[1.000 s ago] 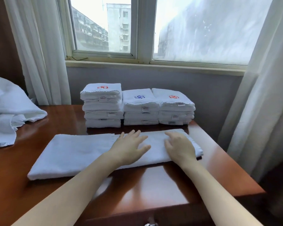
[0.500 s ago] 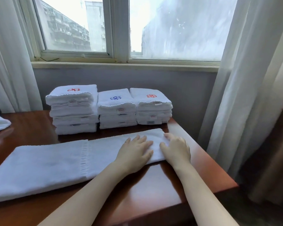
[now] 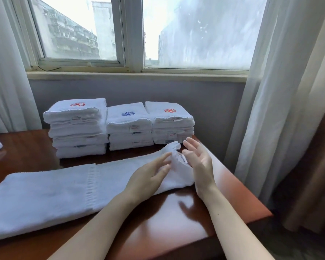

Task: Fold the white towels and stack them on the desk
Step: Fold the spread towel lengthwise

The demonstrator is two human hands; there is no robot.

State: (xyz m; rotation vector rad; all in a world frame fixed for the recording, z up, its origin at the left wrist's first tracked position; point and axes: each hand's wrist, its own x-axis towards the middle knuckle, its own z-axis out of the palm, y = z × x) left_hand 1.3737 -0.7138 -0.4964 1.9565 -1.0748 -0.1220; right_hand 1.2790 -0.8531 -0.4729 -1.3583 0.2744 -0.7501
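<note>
Head view: towel [image 3: 64, 192] on the desk [image 3: 176, 231], just in front of the 3 stacks [image 3: 128, 126]. Runs left to right along their front, right end lifted and bunched before the rightmost stack. Both at that end: left hand [image 3: 146, 181] and right hand [image 3: 201, 166], fingers straight, pressing the cloth between them, curled round nothing. Likely calls for carrying this end leftward along the long axis.

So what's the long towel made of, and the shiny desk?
The long towel looks like soft white terry cotton: fuzzy, matte, with a woven band. The desk seems varnished reddish-brown wood, or veneer: its glossy top shows reflections.
</note>
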